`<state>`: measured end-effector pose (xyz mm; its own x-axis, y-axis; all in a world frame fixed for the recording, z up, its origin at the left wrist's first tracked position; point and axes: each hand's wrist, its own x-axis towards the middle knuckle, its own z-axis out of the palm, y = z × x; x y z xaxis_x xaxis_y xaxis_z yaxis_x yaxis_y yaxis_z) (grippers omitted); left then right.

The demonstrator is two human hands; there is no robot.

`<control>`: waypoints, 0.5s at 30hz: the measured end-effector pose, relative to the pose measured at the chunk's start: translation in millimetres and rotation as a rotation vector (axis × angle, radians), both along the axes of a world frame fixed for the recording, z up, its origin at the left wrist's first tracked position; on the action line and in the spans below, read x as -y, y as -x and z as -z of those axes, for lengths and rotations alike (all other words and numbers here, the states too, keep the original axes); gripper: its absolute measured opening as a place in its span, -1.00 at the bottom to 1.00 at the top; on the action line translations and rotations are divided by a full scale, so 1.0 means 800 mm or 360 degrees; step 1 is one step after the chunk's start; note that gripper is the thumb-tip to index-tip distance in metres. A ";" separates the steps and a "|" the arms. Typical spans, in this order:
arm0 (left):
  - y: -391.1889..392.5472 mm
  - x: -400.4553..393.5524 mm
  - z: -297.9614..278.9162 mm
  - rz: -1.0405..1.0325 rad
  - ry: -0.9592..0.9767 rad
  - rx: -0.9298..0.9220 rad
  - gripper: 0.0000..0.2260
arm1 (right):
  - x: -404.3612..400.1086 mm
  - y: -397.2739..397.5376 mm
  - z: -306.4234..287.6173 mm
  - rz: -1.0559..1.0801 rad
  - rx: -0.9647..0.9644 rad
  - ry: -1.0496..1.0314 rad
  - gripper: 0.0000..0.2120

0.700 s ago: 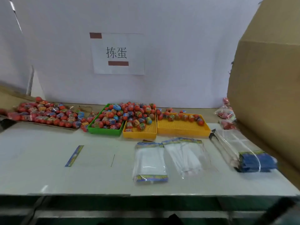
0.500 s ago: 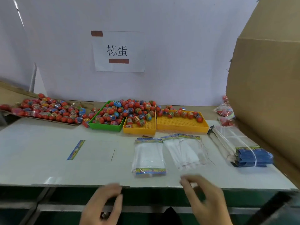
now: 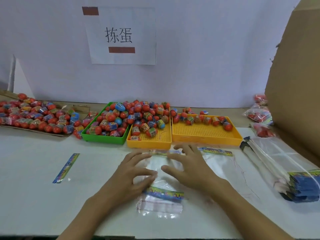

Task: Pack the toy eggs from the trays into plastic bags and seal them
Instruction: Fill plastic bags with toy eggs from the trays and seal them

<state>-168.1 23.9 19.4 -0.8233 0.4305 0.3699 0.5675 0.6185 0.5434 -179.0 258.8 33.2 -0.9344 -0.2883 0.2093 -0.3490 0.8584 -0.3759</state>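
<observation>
A small stack of clear plastic bags (image 3: 160, 201) with colourful header strips lies on the white table in front of me. My left hand (image 3: 133, 174) and my right hand (image 3: 188, 168) are both spread over this stack, fingers relaxed and touching the top bag. Red and blue toy eggs (image 3: 138, 115) are heaped in a green tray (image 3: 103, 137) and a narrow yellow tray (image 3: 150, 142). A wider yellow tray (image 3: 206, 134) holds a row of eggs along its far side.
More eggs (image 3: 34, 116) lie on cardboard at far left. A second bag pile (image 3: 223, 161) lies right of my hands, a thick bundle of bags (image 3: 285, 170) further right. Filled bags (image 3: 259, 116) sit beside a large cardboard box (image 3: 294, 84). A loose header strip (image 3: 66, 168) lies left.
Both hands came up from below the table edge and moved forward onto the bag stack. The camera moved closer to the table.
</observation>
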 end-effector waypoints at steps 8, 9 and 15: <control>-0.001 -0.002 -0.033 0.0145 -0.1013 0.0456 -0.76 | 0.006 0.000 -0.029 0.0105 0.0114 0.1127 -0.31; 0.000 -0.003 -0.037 0.0165 -0.1106 0.0438 -0.75 | 0.006 0.001 -0.035 0.0118 0.0235 0.1345 -0.25; 0.028 0.003 -0.051 0.0308 -0.1259 0.0541 -0.33 | 0.001 0.015 -0.079 -0.0221 0.0523 0.1839 -0.70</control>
<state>-190.5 21.3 60.0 -0.8823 0.2949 0.3670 0.3532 -0.1008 0.9301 -190.7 257.7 96.7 -0.9673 -0.1900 0.1679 -0.1552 -0.0801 -0.9846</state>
